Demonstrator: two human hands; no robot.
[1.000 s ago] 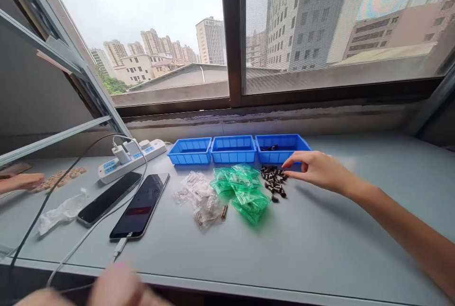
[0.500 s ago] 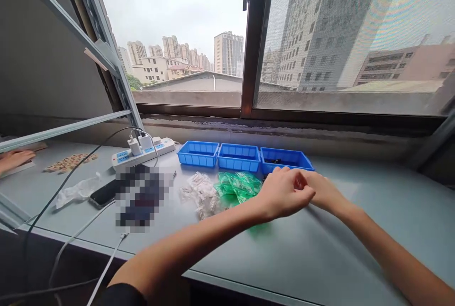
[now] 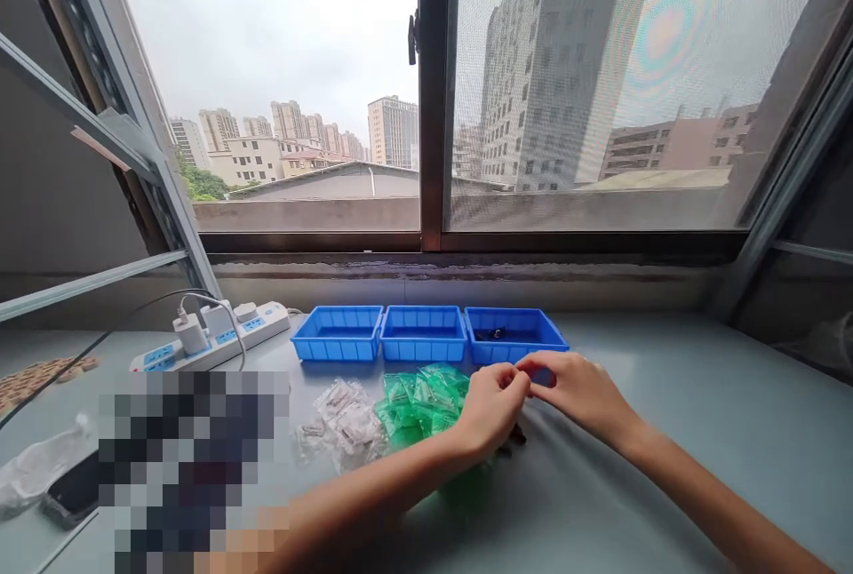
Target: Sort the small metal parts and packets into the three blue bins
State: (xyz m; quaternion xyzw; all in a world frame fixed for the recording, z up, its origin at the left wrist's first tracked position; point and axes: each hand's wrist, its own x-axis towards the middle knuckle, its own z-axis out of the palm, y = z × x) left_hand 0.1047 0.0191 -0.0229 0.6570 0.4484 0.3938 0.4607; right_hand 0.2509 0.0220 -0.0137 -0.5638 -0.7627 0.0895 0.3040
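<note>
My left hand (image 3: pixel 491 406) and my right hand (image 3: pixel 577 387) meet fingertip to fingertip just in front of the right blue tray (image 3: pixel 516 333). Both are curled in a pinch on something too small to make out. A few small dark parts (image 3: pixel 515 438) peek out beneath my left hand. Green plastic bags (image 3: pixel 421 396) lie to the left of my left hand, and clear plastic bags (image 3: pixel 343 418) lie further left. The right tray holds a few dark parts (image 3: pixel 494 334).
Two more blue trays (image 3: pixel 337 334) (image 3: pixel 422 332) stand in a row by the window sill. A white power strip (image 3: pixel 211 336) with chargers lies at the left. A phone (image 3: pixel 72 490) and a crumpled clear bag (image 3: pixel 36 466) lie at far left on the grey table (image 3: pixel 699 432).
The view has tilted up and shifted. My left hand came up from the near edge to meet my right hand over the dark parts; both stay pinched together near the right tray.
</note>
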